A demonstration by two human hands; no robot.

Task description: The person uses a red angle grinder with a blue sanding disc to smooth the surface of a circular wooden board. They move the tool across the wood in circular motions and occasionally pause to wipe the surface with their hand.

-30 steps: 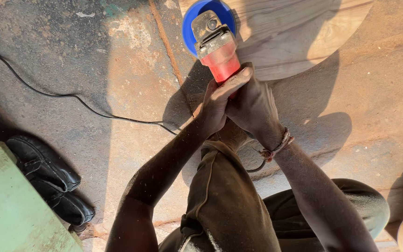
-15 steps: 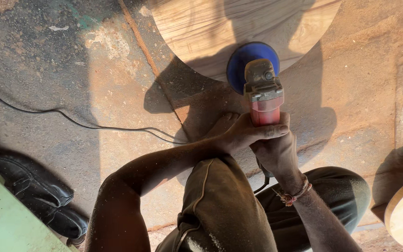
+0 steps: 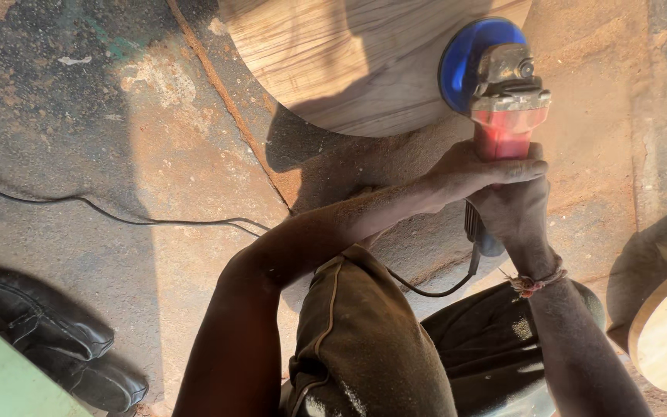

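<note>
1. I see the grinder (image 3: 503,116) on the right, near the top. Its long body points up and away from me, and its tail end points back at my knees.
2. Its blue round pad (image 3: 468,66) sits at the far end, on the edge of the big round wooden board (image 3: 349,62).
3. My left hand (image 3: 476,170) is wrapped tight around the red body, fingers curled over it.
4. My right hand (image 3: 515,216) grips the grinder from below, just behind the left hand. Both hands touch each other.
5. The head of the grinder is grey metal. The board is smooth, pale and stripy.
6. The floor (image 3: 117,154) is rough and dusty. A thin black cord (image 3: 156,222) lies across it.
7. Black shiny shoes (image 3: 55,344) sit at the bottom left.
</note>
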